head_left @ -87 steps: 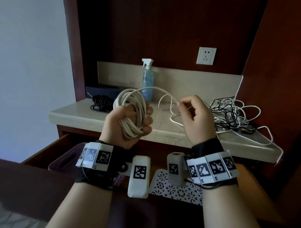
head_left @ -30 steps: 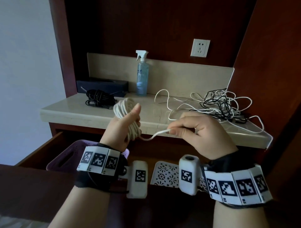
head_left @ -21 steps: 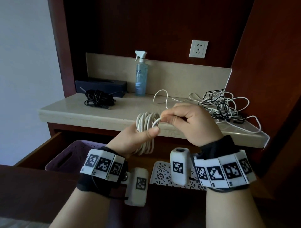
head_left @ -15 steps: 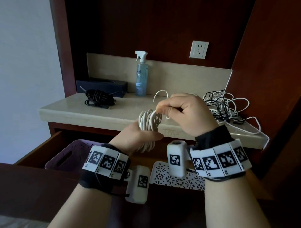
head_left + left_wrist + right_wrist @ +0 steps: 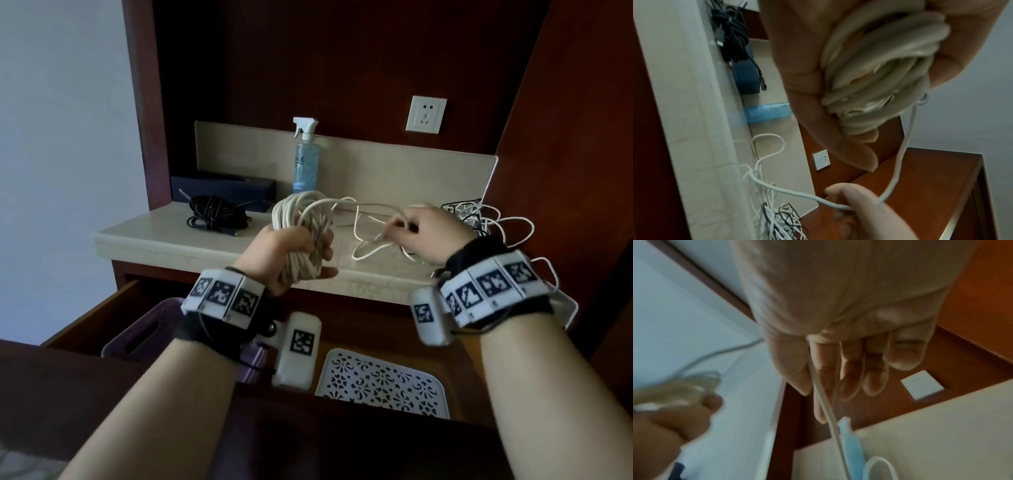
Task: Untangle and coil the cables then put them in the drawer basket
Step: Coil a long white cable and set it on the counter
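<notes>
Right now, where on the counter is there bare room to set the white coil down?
Bare countertop shows between the black cable bundle and the loose white cable, before the spray bottle. The right end is crowded with the tangled cables.

Beyond our left hand we see a blue spray bottle point(image 5: 306, 161) and, above our right, a wall socket point(image 5: 425, 114).

Two hands are showing: the left hand point(image 5: 291, 253) and the right hand point(image 5: 428, 236). One thick coil of off-white cable point(image 5: 305, 222) is being held, one bundled black cable point(image 5: 215, 216) is lying on the one beige stone counter point(image 5: 164, 240), and one tangled heap of thin white and black cables point(image 5: 479, 219) is sitting there too; its strands cannot be counted. One clear blue spray bottle point(image 5: 306, 161), one white wall socket point(image 5: 425, 114), one dark rectangular box point(image 5: 222, 186), one purple plastic basket point(image 5: 137, 339) and one white perforated basket point(image 5: 380, 383) are showing.
</notes>
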`<state>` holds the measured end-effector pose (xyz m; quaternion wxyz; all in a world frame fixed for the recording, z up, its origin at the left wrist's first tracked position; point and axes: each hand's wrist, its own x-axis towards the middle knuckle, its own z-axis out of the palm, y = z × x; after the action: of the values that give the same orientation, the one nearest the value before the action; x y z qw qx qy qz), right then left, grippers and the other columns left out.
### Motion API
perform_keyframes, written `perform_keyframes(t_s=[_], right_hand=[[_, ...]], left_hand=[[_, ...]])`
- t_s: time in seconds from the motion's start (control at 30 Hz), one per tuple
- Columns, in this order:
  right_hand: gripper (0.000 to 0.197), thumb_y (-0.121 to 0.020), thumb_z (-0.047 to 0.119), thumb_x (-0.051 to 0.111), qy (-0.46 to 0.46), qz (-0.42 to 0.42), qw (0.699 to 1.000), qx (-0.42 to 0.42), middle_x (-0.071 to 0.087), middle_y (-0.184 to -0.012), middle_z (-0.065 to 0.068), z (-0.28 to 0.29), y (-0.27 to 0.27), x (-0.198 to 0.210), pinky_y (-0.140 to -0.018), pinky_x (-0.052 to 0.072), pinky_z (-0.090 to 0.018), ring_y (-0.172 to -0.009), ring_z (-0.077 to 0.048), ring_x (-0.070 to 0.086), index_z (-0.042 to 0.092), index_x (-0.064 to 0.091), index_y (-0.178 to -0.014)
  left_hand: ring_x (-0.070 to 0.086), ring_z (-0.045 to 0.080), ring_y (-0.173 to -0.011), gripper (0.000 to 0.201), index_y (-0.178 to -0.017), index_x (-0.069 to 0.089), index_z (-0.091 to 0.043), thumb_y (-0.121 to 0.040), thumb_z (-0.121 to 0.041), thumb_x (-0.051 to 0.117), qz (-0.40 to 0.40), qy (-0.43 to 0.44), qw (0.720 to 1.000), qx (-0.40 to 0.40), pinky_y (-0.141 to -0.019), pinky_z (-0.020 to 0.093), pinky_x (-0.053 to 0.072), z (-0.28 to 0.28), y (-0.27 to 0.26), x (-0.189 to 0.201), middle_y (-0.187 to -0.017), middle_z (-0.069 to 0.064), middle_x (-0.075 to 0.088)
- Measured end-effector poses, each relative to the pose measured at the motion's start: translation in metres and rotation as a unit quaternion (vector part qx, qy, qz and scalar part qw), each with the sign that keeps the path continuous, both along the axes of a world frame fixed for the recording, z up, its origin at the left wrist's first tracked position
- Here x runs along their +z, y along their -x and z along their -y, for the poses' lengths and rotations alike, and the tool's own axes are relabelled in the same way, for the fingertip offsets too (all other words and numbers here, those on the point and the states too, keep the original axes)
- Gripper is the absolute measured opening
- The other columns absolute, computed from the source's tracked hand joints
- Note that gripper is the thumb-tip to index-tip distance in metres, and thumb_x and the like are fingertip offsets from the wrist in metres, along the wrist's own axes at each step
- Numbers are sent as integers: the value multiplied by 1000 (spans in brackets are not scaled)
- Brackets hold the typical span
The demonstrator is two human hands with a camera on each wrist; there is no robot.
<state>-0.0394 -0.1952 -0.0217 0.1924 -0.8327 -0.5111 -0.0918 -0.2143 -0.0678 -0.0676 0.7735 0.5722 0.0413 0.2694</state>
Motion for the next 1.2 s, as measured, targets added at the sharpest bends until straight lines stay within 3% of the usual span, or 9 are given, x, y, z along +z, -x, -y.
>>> perform_keyframes(t_s=[0.1,0.23,0.37,0.53,0.6,0.67,0.8,0.93,1.2], right_hand=[[43,-93,51,42,94,-100,986,-96,61,-80,-5,-17,-32,-1,-46,40,-21,-65,-16,57,14,62,-102],[39,-101,34,29,-47,-421,900,-100,59,-77,-16,-29,-50,5,-29,33,-13,-47,-22,58,5,50,-116],[29,-100,25,34,-199,-117,971,-64,57,-122,-9,-35,-73,58,-65,41,-27,-90,-25,57,9,54,-114],[19,-95,11,45,-301,132,938,108,45,-139,6,-9,-66,135,-101,19,-2,-134,-3,26,15,56,-111],[18,-96,16,46,-253,148,951,100,54,-131,3,0,-64,140,-108,31,-19,-131,-11,39,22,58,-107],[16,-97,22,45,-204,137,967,60,64,-115,-5,6,-60,131,-94,45,-41,-109,-25,58,24,58,-105],[22,-99,26,38,-43,-13,999,-7,69,-88,-3,16,-52,93,-73,48,-23,-74,-11,63,19,57,-91],[32,-98,39,36,118,3,989,-89,53,-61,7,27,-36,58,-48,34,-17,-53,-7,48,28,57,-76],[21,-95,32,48,-72,-45,995,-58,51,-80,5,12,20,-5,-62,35,-24,-79,-16,49,16,57,-86]], left_hand=[[61,17,-63,37,-94,56,-1,-59,-2,43,-12,-1,1000,-20,-59,35,55,1,-14,13,-75,8,61],[60,18,-64,37,-94,56,2,-60,-2,43,-19,-4,998,-53,-59,36,56,4,-33,25,-77,10,59],[59,18,-63,26,-92,56,3,-69,4,45,-42,-4,999,-35,-59,36,57,-2,-46,32,-77,11,58],[54,19,-66,22,-87,56,1,-84,9,35,-46,41,997,38,-62,37,58,-15,-57,35,-76,11,54],[53,19,-67,21,-88,54,0,-84,8,36,-43,61,997,36,-59,36,58,-14,-58,37,-76,11,53],[52,18,-66,21,-89,53,-1,-85,7,35,-36,72,996,23,-58,35,58,-10,-57,40,-75,9,53],[52,19,-65,21,-92,52,-1,-85,5,33,-14,86,996,-23,-56,34,58,-1,-49,45,-78,10,54],[54,19,-66,24,-91,54,-2,-85,1,32,2,103,992,-68,-57,32,57,2,-31,51,-79,10,56],[54,21,-65,24,-95,54,0,-86,-2,32,-25,130,987,-88,-56,32,57,-3,7,36,-73,10,57]])
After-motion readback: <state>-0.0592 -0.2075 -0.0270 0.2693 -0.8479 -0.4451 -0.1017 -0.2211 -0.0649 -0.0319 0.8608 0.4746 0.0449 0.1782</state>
